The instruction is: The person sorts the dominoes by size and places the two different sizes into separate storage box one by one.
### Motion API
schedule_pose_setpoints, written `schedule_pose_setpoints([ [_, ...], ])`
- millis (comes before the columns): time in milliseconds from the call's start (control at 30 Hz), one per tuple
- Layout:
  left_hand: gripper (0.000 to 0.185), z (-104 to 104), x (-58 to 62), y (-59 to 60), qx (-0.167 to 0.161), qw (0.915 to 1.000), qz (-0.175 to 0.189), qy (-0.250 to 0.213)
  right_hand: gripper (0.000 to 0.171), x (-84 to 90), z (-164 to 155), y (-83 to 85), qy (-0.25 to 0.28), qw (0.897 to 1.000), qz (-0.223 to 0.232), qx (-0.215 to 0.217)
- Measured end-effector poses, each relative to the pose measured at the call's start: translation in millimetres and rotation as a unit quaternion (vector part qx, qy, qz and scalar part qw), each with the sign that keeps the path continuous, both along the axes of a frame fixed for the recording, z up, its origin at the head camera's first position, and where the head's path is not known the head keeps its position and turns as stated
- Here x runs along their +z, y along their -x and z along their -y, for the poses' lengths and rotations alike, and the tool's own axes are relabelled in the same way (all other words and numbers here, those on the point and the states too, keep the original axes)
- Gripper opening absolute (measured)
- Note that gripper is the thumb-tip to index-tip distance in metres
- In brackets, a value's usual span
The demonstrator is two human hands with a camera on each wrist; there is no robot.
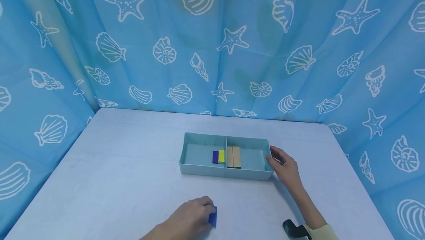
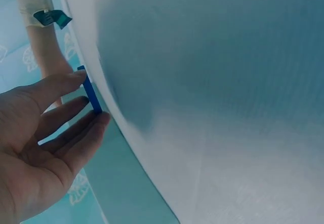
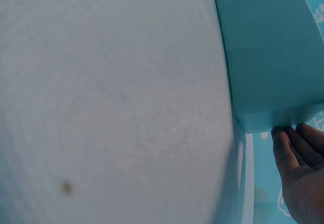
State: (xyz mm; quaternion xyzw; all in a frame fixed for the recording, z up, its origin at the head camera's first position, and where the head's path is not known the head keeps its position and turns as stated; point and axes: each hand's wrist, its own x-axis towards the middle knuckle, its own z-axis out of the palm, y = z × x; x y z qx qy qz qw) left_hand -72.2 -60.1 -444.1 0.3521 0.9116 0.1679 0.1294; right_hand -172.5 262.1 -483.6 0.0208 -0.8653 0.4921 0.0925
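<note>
My left hand (image 1: 194,216) pinches a flat blue block (image 1: 213,218) between thumb and fingertips, in front of the tray. In the left wrist view the blue block (image 2: 90,89) is seen edge-on as a thin strip. At the right end of the light teal two-compartment tray (image 1: 206,170), my right hand (image 1: 283,164) holds the end wall, its thumb at the rim. Its fingers touch the wall's outside in the right wrist view; the thumb is hidden there. A dark blue block (image 1: 215,157) and a yellow block (image 1: 221,156) lie side by side in the left compartment.
Two longer plain wooden blocks (image 1: 234,157) lie side by side against the divider in the tray's right compartment. A white cloth (image 1: 116,181) covers the table. Blue curtains (image 1: 212,48) with white shells and starfish stand around its back and sides.
</note>
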Motion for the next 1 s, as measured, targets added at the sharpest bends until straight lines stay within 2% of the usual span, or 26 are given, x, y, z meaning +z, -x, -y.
schedule_pose_setpoints([
  [267,0.028,5.9,9.6,4.2,0.019,0.9995,0.002,-0.025,0.048,5.7,1.3,-1.2,0.004,1.0,0.023,0.004],
  [467,0.03,10.3,15.9,8.5,0.024,0.9985,-0.016,-0.047,0.048,6.9,1.6,-1.7,0.006,1.0,0.027,0.004],
  [700,0.029,16.6,26.2,17.4,0.025,0.992,-0.076,-0.098,0.048,7.2,1.2,-1.4,0.009,1.0,0.024,0.007],
  [1000,0.029,16.9,45.4,40.8,0.032,0.9842,-0.138,-0.106,0.048,6.1,1.6,-1.5,0.006,1.0,0.03,0.001],
])
